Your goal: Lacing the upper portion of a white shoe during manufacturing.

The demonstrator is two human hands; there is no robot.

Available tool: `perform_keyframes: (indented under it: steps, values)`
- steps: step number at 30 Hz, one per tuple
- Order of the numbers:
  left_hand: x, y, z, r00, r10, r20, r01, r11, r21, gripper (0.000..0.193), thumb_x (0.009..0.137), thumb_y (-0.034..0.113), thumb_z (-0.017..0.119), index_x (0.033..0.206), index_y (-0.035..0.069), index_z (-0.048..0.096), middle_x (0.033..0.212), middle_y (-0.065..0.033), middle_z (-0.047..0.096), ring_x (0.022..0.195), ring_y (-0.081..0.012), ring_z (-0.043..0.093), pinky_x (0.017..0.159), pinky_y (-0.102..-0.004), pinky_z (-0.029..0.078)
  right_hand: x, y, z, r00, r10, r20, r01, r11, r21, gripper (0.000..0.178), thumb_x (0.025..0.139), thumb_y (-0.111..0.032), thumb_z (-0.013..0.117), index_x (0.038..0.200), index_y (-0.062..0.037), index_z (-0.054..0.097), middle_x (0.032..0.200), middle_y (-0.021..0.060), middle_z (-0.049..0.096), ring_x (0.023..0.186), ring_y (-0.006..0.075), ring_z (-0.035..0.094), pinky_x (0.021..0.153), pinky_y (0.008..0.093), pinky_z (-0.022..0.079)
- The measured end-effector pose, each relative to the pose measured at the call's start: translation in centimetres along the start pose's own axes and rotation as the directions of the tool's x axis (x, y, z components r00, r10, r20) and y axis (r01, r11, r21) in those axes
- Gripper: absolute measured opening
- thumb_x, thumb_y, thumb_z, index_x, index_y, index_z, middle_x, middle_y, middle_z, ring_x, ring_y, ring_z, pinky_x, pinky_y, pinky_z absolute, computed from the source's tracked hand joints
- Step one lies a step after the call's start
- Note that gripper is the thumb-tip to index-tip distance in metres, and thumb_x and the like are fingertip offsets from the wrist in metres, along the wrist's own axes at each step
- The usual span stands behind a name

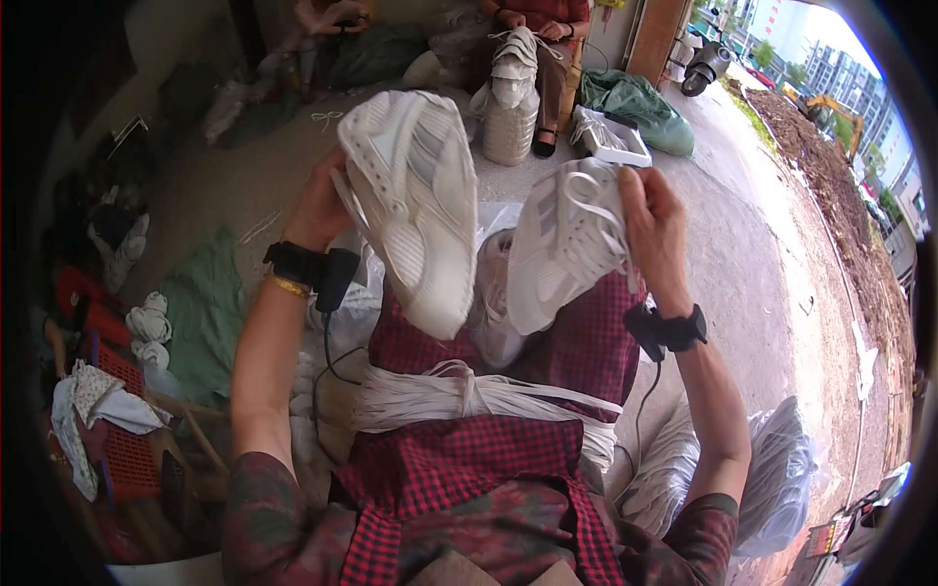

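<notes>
My left hand [320, 210] is closed on a white shoe upper [418, 220], gripping it along its left side; the lace holes show and no lace is seen in them. In my right hand [657, 225] is a second white shoe upper [562, 249], laced, with the lace ends hanging loose. My right fingers pinch it at its top right edge. Both uppers are held up side by side above my lap. Partly behind them, another pale upper [495, 317] lies between my knees. A tied bundle of white shoelaces [469, 398] rests across my red-and-black checked apron [459, 454].
Ahead, a co-worker's hands [555, 29] handle laces above a stack of uppers [510, 127]. Near it are a white box [625, 148] and a green sack [645, 112]. A red basket [127, 430] stands at my left; bagged white uppers [777, 479] stand at my right.
</notes>
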State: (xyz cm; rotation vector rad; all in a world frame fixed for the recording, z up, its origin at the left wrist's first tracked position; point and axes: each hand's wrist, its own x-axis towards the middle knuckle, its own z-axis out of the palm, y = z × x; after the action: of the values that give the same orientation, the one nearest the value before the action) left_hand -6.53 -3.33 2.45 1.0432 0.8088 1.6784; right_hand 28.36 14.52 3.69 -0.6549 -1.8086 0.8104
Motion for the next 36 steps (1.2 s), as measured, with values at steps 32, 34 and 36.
perform_keyframes:
  steps: [32, 34, 36]
  values:
    - [9.6, -10.1, 6.8, 0.979, -0.100, 0.177, -0.138, 0.310, 0.941, 0.048, 0.092, 0.051, 0.066, 0.108, 0.007, 0.075, 0.067, -0.0012, 0.059, 0.055, -0.0078, 0.049, 0.047, -0.0290, 0.038, -4.3, 1.6, 3.8, 0.854, -0.141, 0.501, 0.220, 0.970, -0.101, 0.043, 0.091, -0.015, 0.065, 0.126, -0.0005, 0.046, 0.091, 0.0237, 0.064, 0.085, 0.0396, 0.065, 0.073, 0.0448, 0.050]
    - [7.8, -8.0, 8.9, 0.960, -0.273, -0.059, 0.161, 0.368, 0.916, 0.056, 0.092, 0.048, 0.066, 0.129, 0.005, 0.064, 0.079, -0.0025, 0.067, 0.057, -0.0068, 0.053, 0.049, -0.0238, 0.044, -5.0, 1.7, 3.1, 0.856, -0.034, 0.516, 0.109, 0.987, -0.115, 0.049, 0.091, -0.013, 0.066, 0.133, -0.0009, 0.043, 0.088, 0.0187, 0.063, 0.079, 0.0310, 0.066, 0.068, 0.0403, 0.051]
    - [5.6, -7.6, 8.0, 0.982, -0.131, -0.135, 0.179, 0.436, 0.882, 0.064, 0.092, 0.047, 0.067, 0.138, 0.003, 0.055, 0.102, -0.0083, 0.067, 0.073, -0.0105, 0.063, 0.059, -0.0254, 0.054, -6.9, 1.6, 2.7, 0.881, 0.014, 0.472, -0.051, 0.997, 0.066, 0.053, 0.091, -0.012, 0.065, 0.137, -0.0007, 0.041, 0.085, 0.0150, 0.062, 0.073, 0.0229, 0.065, 0.064, 0.0359, 0.051]
